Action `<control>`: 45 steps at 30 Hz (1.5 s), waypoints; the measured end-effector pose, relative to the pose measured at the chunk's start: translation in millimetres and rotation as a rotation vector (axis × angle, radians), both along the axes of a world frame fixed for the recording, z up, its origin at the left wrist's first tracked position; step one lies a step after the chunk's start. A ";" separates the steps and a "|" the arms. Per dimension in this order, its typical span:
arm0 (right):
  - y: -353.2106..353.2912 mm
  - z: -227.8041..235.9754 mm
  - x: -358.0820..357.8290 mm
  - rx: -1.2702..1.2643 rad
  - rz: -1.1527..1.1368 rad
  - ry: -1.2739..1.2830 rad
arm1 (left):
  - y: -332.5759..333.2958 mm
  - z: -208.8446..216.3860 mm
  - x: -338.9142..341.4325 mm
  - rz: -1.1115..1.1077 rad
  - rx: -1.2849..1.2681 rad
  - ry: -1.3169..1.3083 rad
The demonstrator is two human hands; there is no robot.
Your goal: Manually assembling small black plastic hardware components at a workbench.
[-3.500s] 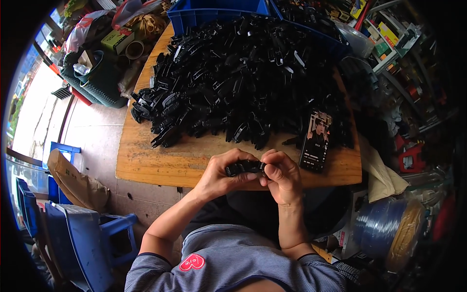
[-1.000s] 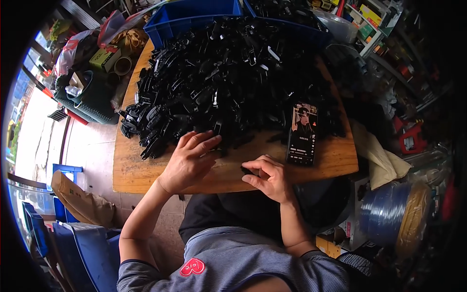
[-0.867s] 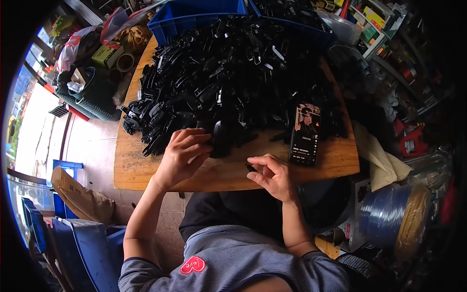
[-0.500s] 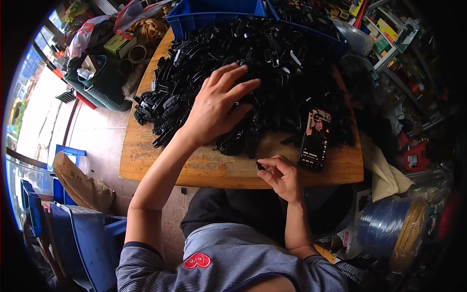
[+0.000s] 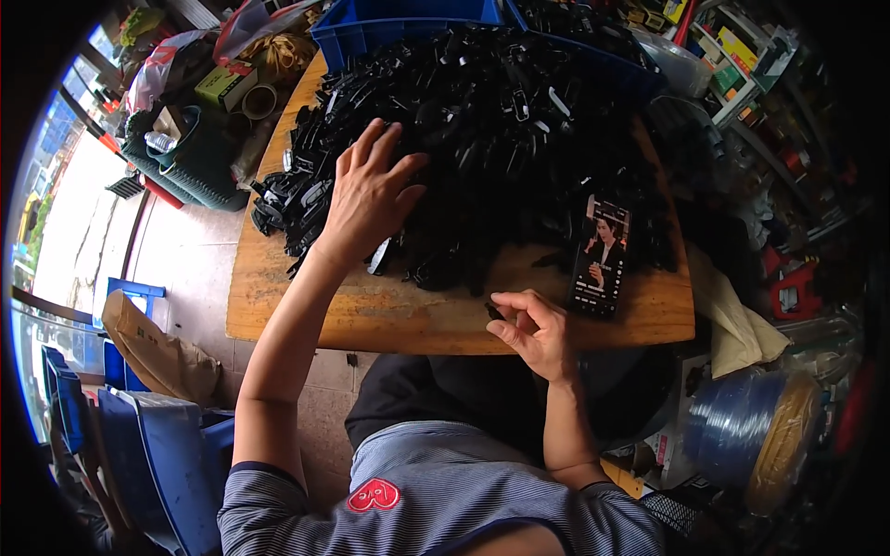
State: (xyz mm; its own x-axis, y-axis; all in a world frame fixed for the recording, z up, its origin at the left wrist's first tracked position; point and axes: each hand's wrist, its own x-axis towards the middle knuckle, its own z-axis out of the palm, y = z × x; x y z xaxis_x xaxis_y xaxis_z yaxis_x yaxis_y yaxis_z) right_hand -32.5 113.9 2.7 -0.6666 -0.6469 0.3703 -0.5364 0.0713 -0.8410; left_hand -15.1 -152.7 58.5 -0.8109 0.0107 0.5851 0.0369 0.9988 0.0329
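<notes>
Many black parts (image 5: pixel 501 176) underlie the splayed left hand (image 5: pixel 373 193); right hand (image 5: pixel 540 337) pinches a piece (image 5: pixel 493 312).

Glossy black plastic parts (image 5: pixel 519 102), worn wooden table (image 5: pixel 389 315).

Daylight (image 5: pixel 79 236) blazing in on the left, tiled floor (image 5: pixel 190 227) gleaming, wooden table (image 5: pixel 278 301) centre, crammed shelves (image 5: pixel 749 91) right

2 bare forearms (image 5: pixel 295 338) extend forward: left fingers (image 5: pixel 381 148) loosely spread, right fingers (image 5: pixel 519 300) pinched.
</notes>
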 end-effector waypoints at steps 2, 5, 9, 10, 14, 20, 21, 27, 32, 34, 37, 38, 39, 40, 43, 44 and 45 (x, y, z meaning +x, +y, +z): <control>-0.4 -2.0 -0.1 0.000 -0.002 -0.020 | 11.7 -0.3 4.5 -0.050 0.029 0.058; 5.0 -6.2 2.6 -0.170 -0.048 -0.313 | 38.4 1.7 16.7 -0.340 -0.008 -0.023; 6.7 1.8 6.0 -0.307 -0.071 -0.500 | 58.4 -15.4 32.9 -0.456 -0.102 -0.222; 6.3 -0.6 7.7 -0.300 -0.087 -0.462 | 56.7 -19.6 33.3 -0.454 -0.107 -0.209; 6.0 -4.4 5.5 -0.309 -0.095 -0.405 | 54.5 -25.5 37.0 -0.482 0.017 -0.171; -21.2 10.5 19.4 -0.491 0.087 -0.578 | 67.7 -27.2 64.8 -0.595 0.569 -0.172; -24.0 11.0 19.3 -0.490 0.092 -0.592 | 70.5 -29.8 67.8 -0.583 0.573 -0.181; -28.4 10.6 22.7 -0.417 0.310 -0.772 | 74.8 -38.0 89.9 -0.476 1.072 -0.141; -26.8 15.6 30.1 -0.368 0.345 -0.953 | 74.2 -45.4 100.6 -0.500 1.025 -0.119; -25.4 19.4 35.4 -0.353 0.354 -1.088 | 73.7 -46.3 104.9 -0.498 0.966 -0.131; -21.9 14.7 34.8 -0.382 0.455 -1.182 | 75.7 -42.4 106.4 -0.506 0.911 -0.129; -22.9 15.5 38.5 -0.382 0.451 -1.179 | 79.1 -41.9 106.4 -0.516 1.038 -0.140; -26.0 18.0 45.4 -0.333 0.314 -0.951 | 82.2 -41.6 107.1 -0.523 1.166 -0.153; -27.1 19.3 49.1 -0.282 0.179 -0.722 | 83.9 -40.9 107.9 -0.527 1.167 -0.154; -22.7 19.6 35.5 -0.160 0.218 -0.328 | 89.2 -42.9 110.0 -0.460 1.510 -0.379; -24.2 21.7 39.1 -0.208 0.174 -0.390 | 95.0 -50.1 111.0 -0.563 1.544 -0.338; -23.6 22.8 39.6 -0.209 0.174 -0.391 | 100.4 -49.8 110.9 -0.665 1.579 -0.298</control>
